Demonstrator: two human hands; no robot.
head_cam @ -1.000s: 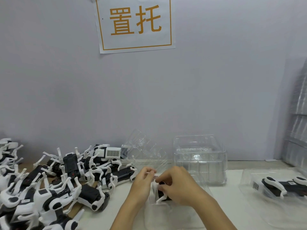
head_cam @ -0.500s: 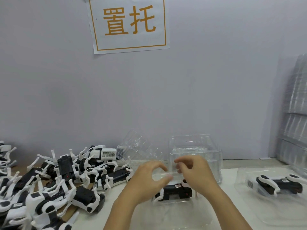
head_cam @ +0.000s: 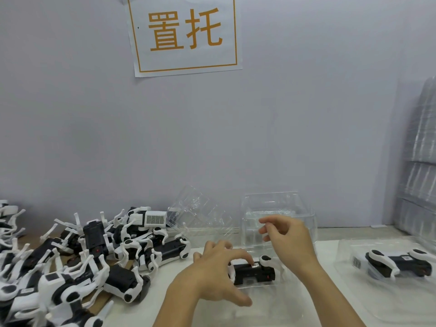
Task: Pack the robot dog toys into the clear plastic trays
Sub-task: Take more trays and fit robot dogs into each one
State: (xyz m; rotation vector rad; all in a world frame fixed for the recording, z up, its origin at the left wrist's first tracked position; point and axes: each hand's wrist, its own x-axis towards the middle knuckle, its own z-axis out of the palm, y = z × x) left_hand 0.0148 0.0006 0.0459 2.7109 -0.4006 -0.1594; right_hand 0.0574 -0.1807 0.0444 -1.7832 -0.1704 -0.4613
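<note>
A black and white robot dog toy (head_cam: 256,272) lies on its side in a clear plastic tray (head_cam: 278,303) in front of me. My left hand (head_cam: 218,274) hovers over the toy's left end, fingers spread and loosely bent, fingertips at the toy's top. My right hand (head_cam: 286,239) is raised above the toy's right end, fingers loosely curled, holding nothing. A pile of several loose robot dog toys (head_cam: 94,251) covers the left of the table. A second tray (head_cam: 354,286) at the right holds another toy (head_cam: 398,265).
A stack of empty clear trays (head_cam: 278,215) stands behind my hands, with a tilted clear tray (head_cam: 200,213) to its left. More stacked trays (head_cam: 422,161) lean at the far right. A paper sign (head_cam: 186,34) hangs on the grey wall.
Both hands let go of the toy, which now lies in the tray. My right hand lifted up and back; my left hand spread over the toy's left end.
</note>
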